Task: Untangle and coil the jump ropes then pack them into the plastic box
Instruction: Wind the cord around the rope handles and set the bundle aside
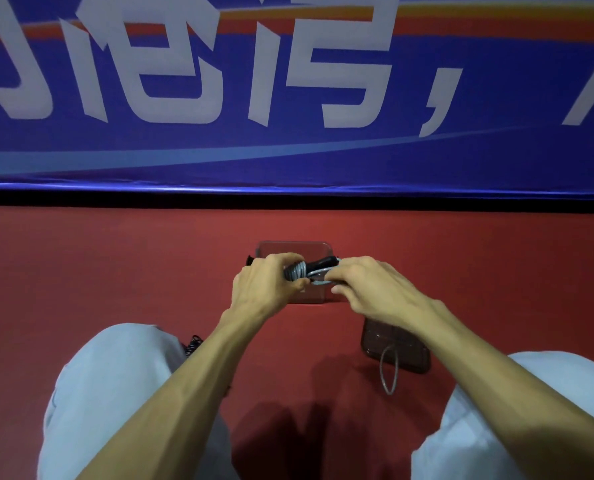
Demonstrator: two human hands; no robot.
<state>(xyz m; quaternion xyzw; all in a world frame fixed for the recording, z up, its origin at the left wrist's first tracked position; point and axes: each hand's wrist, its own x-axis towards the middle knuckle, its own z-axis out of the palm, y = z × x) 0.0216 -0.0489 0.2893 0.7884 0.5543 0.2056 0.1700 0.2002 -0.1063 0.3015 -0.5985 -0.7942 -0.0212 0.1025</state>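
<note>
jump rope (299,270) bundle held at the plastic box (293,247), near the far edge of the floor (115,271), i see my left hand (266,285) gripping it, right hand (371,289) pinching its grey cord

- At frame centre, the left hand (264,285) grips a jump rope (299,270) whose grey cord is wound around its black handles.
- The right hand (368,289) pinches the cord beside it.
- Just behind the hands, a clear plastic box (293,244) sits on the red floor (115,271).
- At lower right, a loose grey loop (389,372) overlaps a dark lid (406,344).
</note>
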